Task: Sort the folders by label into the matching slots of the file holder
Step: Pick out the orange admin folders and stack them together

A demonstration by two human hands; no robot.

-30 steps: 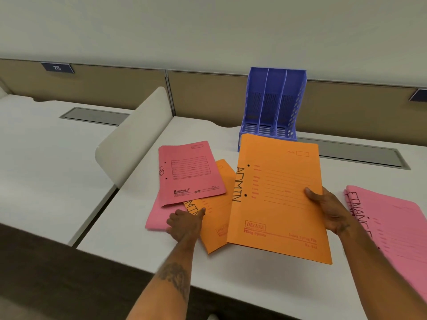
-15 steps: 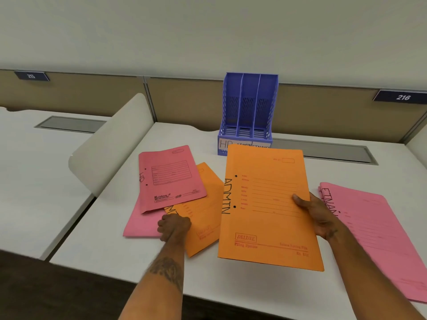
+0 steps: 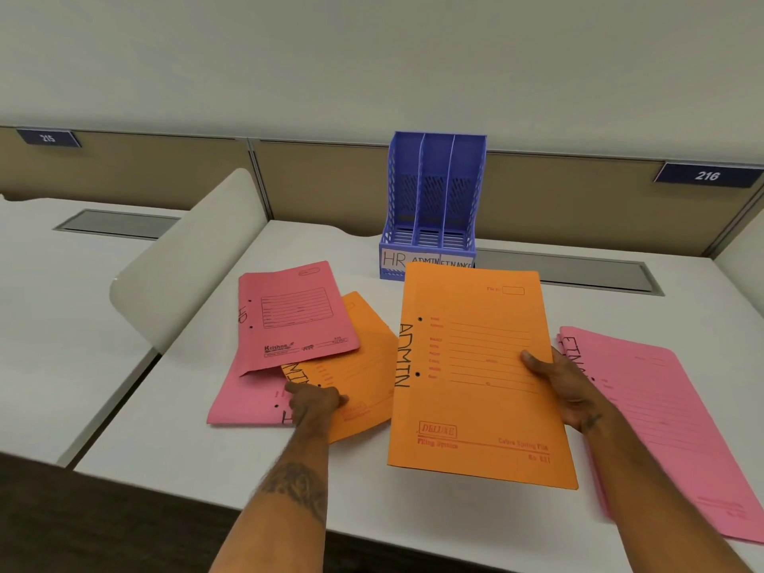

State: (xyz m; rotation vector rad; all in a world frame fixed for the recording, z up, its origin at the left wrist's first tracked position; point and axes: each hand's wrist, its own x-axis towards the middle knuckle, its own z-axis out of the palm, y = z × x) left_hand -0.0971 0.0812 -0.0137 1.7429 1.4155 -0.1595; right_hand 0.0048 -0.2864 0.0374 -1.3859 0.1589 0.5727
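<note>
The right hand (image 3: 566,390) has its thumb on top of the ADMIN folder (image 3: 475,366), fingers beneath its right edge. Right of those fingers lies the FINANCE stack (image 3: 669,415). Beyond the thumb stands the holder (image 3: 434,200) at the desk's (image 3: 206,452) back. The left hand's (image 3: 316,403) fingertips rest on a second ADMIN folder (image 3: 364,366); just beyond them an HR folder (image 3: 293,316) overlaps it, another HR folder (image 3: 248,403) lying under both.

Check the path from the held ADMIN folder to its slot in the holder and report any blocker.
Nothing visible blocks it. The right hand holds the ADMIN folder just in front of the blue file holder, whose middle ADMIN slot looks empty and open at the top.
</note>
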